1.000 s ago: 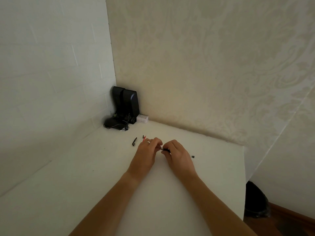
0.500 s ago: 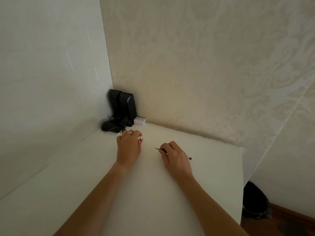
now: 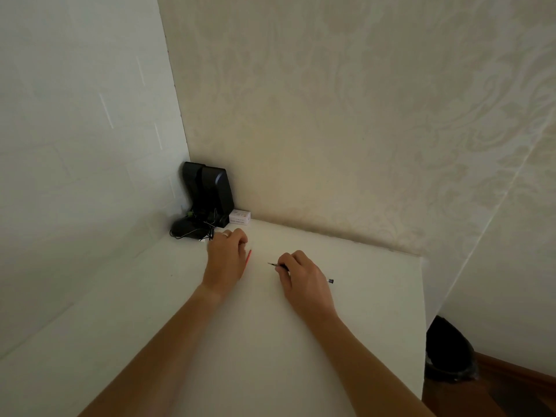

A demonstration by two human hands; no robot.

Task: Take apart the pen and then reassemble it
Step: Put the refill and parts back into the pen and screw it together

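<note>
My right hand [image 3: 302,279] rests on the white table [image 3: 270,341] and pinches a thin dark pen refill [image 3: 276,265], whose tip points left past my fingers. A small dark pen piece [image 3: 331,281] lies on the table just right of that hand. My left hand [image 3: 226,256] lies knuckles up farther left, fingers curled over the tabletop. A thin red pen part [image 3: 248,256] shows along its right edge; whether the fingers grip it is unclear. Other pen parts are hidden under this hand.
Two black speakers [image 3: 210,194] with a black mouse and cables [image 3: 188,230] stand in the far corner, a small white box [image 3: 239,217] beside them. The table's right edge [image 3: 423,311] drops to a wooden floor with a black bin [image 3: 448,353].
My hands were together over the pen a second ago. They have separated: the left hand went left toward the corner, covering the loose parts, and the right hand stayed with the refill.
</note>
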